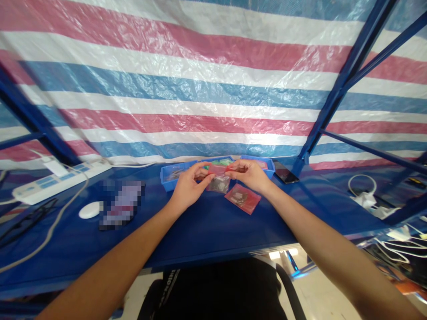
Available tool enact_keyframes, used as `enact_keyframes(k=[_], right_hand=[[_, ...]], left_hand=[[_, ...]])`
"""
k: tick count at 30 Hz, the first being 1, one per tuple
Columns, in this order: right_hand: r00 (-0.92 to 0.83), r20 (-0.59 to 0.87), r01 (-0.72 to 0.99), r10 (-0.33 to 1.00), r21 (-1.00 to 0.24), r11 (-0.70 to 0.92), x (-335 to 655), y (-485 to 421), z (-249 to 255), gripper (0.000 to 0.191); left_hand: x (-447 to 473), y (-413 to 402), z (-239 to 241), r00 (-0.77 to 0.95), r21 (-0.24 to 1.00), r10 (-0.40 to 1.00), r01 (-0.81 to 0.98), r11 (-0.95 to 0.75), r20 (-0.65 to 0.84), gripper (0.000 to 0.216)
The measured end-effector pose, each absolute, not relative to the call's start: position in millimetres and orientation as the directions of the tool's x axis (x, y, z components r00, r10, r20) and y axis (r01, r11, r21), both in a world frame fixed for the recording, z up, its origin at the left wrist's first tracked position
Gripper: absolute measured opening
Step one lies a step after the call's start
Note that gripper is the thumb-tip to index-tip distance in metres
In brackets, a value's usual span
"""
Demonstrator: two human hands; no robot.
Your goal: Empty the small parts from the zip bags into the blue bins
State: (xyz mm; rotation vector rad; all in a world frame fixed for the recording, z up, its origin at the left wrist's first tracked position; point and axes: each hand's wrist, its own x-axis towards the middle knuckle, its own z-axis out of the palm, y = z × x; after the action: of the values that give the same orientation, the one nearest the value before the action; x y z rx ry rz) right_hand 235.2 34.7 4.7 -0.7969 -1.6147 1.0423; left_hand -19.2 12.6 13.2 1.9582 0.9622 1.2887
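Observation:
Between my hands is a small zip bag [219,183], clear below with a red top edge and greyish contents too small to name. My left hand [191,183] pinches its upper left side, thumb against fingers. On the opposite side, my right hand [247,173] grips the red upper edge. A second bag, a red plastic pouch [243,198] with grey pieces inside, lies flat on the blue table just below my right hand. Behind the hands stand a left blue bin [169,174], a middle blue bin [213,158] with green bags and a right blue bin [269,168], partly covered by my fingers.
A dark phone [285,172] lies right of the bins. On the left are a blurred-out phone-like object [122,205], a white oval object [89,210], glasses [26,221] and a white power strip [63,180] with cables. A white coiled cable [362,184] sits far right.

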Motion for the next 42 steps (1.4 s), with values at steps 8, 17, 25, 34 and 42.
enact_keyframes(k=[8,17,25,34,42], right_hand=[[-0.31,0.335,-0.005,0.89,-0.936,0.351,235.0,29.0,11.6,0.038],[-0.211,0.47,0.044,0.857,-0.871,0.489,224.1,23.4,7.8,0.028],[-0.434,0.422,-0.047,0.796,-0.893,0.448,212.3,7.5,11.0,0.037],[-0.111,0.61,0.171,0.785,-0.766,0.62,222.4,19.4,8.9,0.065],[-0.338,0.444,0.126,0.83,-0.852,0.507,218.8,22.7,-1.4,0.034]], left_hand=[[-22.6,19.4,5.4,0.27,0.761,0.805,0.27,-0.59,0.528,0.046],[-16.9,4.2,13.5,0.278,0.593,0.711,0.404,-0.696,0.646,0.026],[-20.0,4.3,14.8,0.473,0.468,0.654,0.46,-0.755,0.59,0.029],[-23.8,9.6,12.2,0.324,0.616,0.762,0.451,-0.646,0.561,0.046],[-18.3,6.9,7.3,0.367,0.707,0.78,0.341,-0.62,0.507,0.093]])
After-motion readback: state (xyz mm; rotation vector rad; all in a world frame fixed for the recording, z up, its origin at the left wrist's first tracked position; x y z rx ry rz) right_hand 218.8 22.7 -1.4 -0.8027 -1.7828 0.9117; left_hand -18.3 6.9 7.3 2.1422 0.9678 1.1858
